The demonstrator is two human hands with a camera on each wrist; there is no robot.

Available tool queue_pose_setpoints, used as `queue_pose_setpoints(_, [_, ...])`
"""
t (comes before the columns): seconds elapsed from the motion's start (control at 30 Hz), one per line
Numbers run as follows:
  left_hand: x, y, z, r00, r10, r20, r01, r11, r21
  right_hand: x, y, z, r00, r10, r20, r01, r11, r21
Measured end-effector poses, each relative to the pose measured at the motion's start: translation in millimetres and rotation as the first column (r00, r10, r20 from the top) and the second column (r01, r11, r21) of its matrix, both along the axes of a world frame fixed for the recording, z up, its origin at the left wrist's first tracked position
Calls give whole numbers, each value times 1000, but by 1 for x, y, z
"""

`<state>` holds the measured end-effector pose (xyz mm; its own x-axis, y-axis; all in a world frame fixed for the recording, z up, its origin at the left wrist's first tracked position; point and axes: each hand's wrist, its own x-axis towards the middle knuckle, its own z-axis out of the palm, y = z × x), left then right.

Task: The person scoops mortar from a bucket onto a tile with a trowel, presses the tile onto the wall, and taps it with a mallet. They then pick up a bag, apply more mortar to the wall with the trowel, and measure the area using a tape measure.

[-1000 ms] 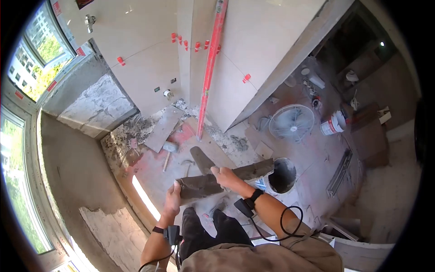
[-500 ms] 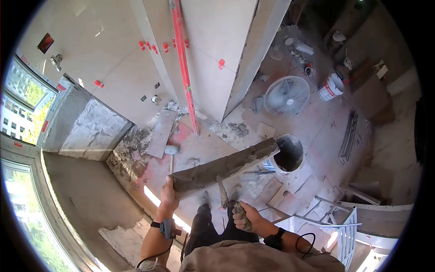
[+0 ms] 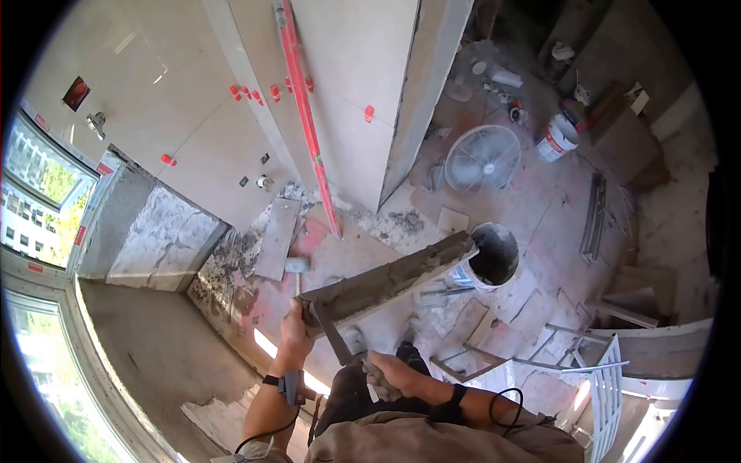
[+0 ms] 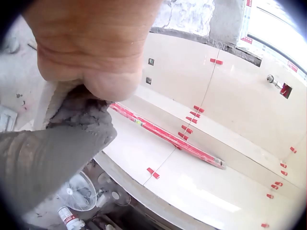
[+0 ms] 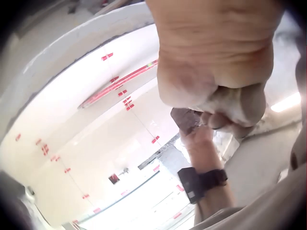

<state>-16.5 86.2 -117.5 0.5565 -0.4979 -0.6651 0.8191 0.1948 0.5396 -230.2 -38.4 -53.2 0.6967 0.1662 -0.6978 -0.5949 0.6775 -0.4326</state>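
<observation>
Long grey mortar-coated strip [image 3: 394, 272] slantwise before the person, left end in left hand [image 3: 296, 328], right end at left rim of round white plastic bucket [image 3: 466, 278], touching or not can't tell; flat grey metal trowel [image 3: 333, 337] in right hand [image 3: 395, 376], blade at strip's left end; round white wire fan [image 3: 482, 160] on floor beyond bucket, white-and-red plastic pail [image 3: 552, 143] right of fan; grey-headed wooden-handled mallet [image 3: 298, 265] on floor beyond left hand, flat rectangular grey tile [image 3: 278, 239] just left of and behind it; long straight red level [image 3: 307, 127] behind mallet, before pale tiled wall [image 3: 351, 54]; white-framed glass window [image 3: 35, 336] far left; white slatted metal rack [image 3: 607, 401] well right of right hand
</observation>
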Motion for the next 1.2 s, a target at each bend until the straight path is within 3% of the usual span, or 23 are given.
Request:
queue_pose_setpoints(0.03, [1, 0, 1, 1000, 7, -19, -7, 1000, 5, -1, 2, -5, 993, 97, 70, -70, 945, -319])
queue_pose_setpoints(0.07, [2, 1, -1, 1000, 7, -20, -7, 1000, 3, -2, 5, -12, 972, 209, 104, -105, 788, -606])
queue_pose_setpoints(0.17, [6, 0, -5, 999, 9, -46, -10, 1000, -26, -21, 5, -42, 888, 458, 44, -104, 294, -950])
queue_pose_setpoints(0.27, [8, -2, 2, 997, -3, -71, -3, 997, -75, -38, -6, -44, 914, 405, 27, -156, 412, -898])
queue_pose_setpoints(0.37, [7, -4, 4, 998, -39, -48, 36, 998, -58, -43, -31, -13, 861, 491, -132, -330, 343, -879])
queue_pose_setpoints(0.47, [10, -7, 6, 999, -35, -23, 33, 998, -47, -44, -40, 12, 881, 445, -161, -299, 261, -918])
queue_pose_setpoints(0.57, [13, -8, 10, 997, -68, 29, 69, 997, -44, -20, -33, 30, 865, 478, -155, -220, 82, -972])
queue_pose_setpoints(0.67, [10, -9, 12, 993, -101, 66, 106, 992, -75, -22, -28, 6, 898, 418, -137, -125, -56, -991])
queue_pose_setpoints(0.73, [11, -8, 10, 987, -106, 121, 109, 994, -18, -33, -42, -3, 918, 320, -233, -202, -127, -971])
queue_pose_setpoints(0.83, [7, -13, 29, 989, -106, 101, 107, 994, -5, -56, -65, -18, 911, 190, -367, -358, -80, -930])
queue_pose_setpoints(0.9, [4, -20, 50, 989, -111, 103, 111, 994, 7, -71, -72, -24, 938, 102, -333, -331, -35, -943])
queue_pose_setpoints(1.03, [10, -12, 18, 992, -99, 84, 101, 995, -17, -94, -89, -53, 964, -52, -262, -260, 48, -965])
queue_pose_setpoints(1.13, [13, -12, 4, 998, -50, 36, 51, 998, -38, -103, -114, -106, 986, -146, -84, -78, 49, -996])
queue_pose_setpoints(1.17, [16, -7, -6, 999, -46, 27, 47, 998, -36, -95, -131, -95, 959, -263, -111, -14, 346, -938])
queue_pose_setpoints(1.2, [16, -3, -12, 999, -37, 18, 38, 999, -31, -90, -151, -73, 910, -371, -184, 171, 741, -649])
